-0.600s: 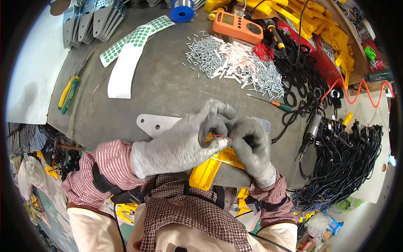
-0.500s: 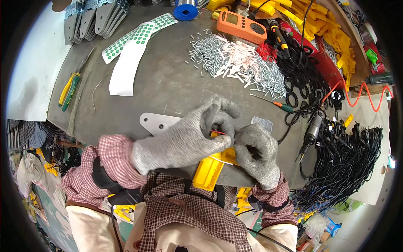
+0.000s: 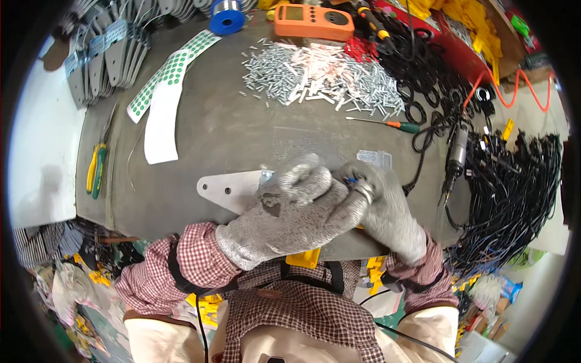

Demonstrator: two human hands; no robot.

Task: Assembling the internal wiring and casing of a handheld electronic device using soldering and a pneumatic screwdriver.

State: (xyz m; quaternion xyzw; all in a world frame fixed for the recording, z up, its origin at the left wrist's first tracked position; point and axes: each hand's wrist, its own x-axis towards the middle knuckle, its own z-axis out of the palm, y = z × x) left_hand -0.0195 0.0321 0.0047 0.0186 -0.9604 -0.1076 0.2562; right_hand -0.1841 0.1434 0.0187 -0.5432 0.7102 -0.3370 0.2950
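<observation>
Both my hands wear grey knit gloves and press together at the near edge of the dark table [image 3: 230, 133]. My left hand [image 3: 284, 215] is curled over a yellow plastic part [image 3: 302, 258], of which only a corner shows below the palm. My right hand [image 3: 387, 212] grips the same part from the right, its fingers tucked under the left hand's fingers. A small blue bit [image 3: 351, 179] shows between the fingertips. A flat silver metal plate with holes [image 3: 227, 189] lies just left of my left hand, partly under it.
Farther back lie a heap of small metal pins and white pieces [image 3: 321, 78], an orange meter [image 3: 315, 21], a blue spool [image 3: 227, 17], green-dot sticker strips [image 3: 166, 72] and a screwdriver [image 3: 387, 124]. Black cables [image 3: 514, 181] crowd the right. Yellow-green pliers [image 3: 95, 169] lie left.
My hands have closed in over the yellow part, which showed plainly between them before and is now almost covered. The left hand's fingers now overlap the right hand's.
</observation>
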